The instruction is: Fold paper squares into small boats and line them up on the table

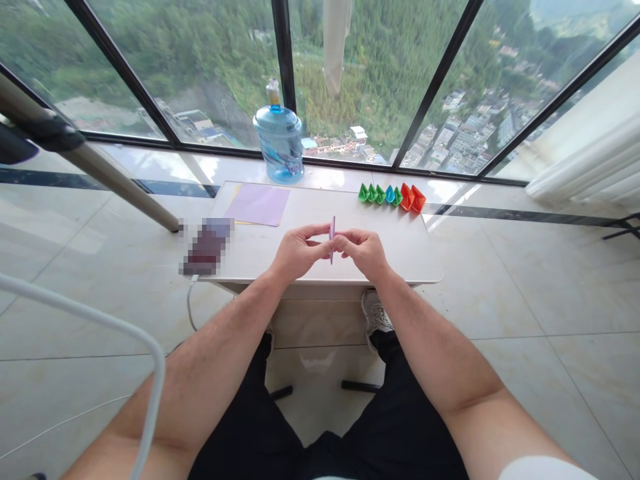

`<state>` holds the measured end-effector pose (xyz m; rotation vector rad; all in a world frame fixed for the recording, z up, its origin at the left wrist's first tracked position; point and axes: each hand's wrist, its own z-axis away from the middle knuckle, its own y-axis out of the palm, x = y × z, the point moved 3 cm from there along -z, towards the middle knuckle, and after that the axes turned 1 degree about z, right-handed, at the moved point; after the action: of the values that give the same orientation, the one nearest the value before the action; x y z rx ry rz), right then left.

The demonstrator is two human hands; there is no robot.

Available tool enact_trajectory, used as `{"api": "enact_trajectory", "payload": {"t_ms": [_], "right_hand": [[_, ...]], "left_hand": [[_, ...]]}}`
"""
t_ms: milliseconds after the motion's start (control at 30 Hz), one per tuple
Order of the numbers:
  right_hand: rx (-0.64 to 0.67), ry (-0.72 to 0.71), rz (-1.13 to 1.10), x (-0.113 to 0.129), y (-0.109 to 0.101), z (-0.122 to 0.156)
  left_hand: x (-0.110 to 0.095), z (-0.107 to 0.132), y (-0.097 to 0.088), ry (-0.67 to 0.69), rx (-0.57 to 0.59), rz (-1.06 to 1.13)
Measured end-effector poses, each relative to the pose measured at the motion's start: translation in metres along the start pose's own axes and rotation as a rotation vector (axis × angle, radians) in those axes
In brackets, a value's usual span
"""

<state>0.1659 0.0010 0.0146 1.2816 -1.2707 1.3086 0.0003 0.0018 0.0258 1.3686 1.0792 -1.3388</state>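
Observation:
Between my two hands, above the front part of the white table (320,200), a folded piece of purple paper (333,230) stands edge-on to me. My left hand (300,250) pinches it from the left between thumb and fingers. From the other side my right hand (364,252) grips it too, thumb and fingertips closed on it. Its folds are hard to make out from this angle. Flat purple paper sheets (260,203) lie at the table's back left, with a yellow edge showing underneath. Small folded paper pieces (380,194) in green, blue and red stand in a row at the back right.
A blue water bottle (280,143) stands behind the table by the window. A blurred-out device (207,247) with a cable lies at the table's left edge. A grey pole (125,180) slants down on the left, and a white curved tube (115,323) crosses the lower left.

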Motion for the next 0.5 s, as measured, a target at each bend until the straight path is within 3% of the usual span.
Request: {"api": "enact_trajectory", "payload": {"t_ms": [167,333,500], "right_hand": [[0.031,-0.007,0.052,-0.0053,-0.0016,-0.0028],[0.03,-0.062,0.115,-0.0044,-0.0007,-0.0024],[-0.074,-0.145,0.262,-0.0029,0.0014,0.0023]], "left_hand": [[0.0043,-0.0002,-0.0029,-0.01,0.014,-0.12],[0.0017,-0.0004,-0.0005,-0.004,-0.018,-0.081],[0.0032,-0.0023,0.0029,-0.013,-0.064,-0.012]]}}
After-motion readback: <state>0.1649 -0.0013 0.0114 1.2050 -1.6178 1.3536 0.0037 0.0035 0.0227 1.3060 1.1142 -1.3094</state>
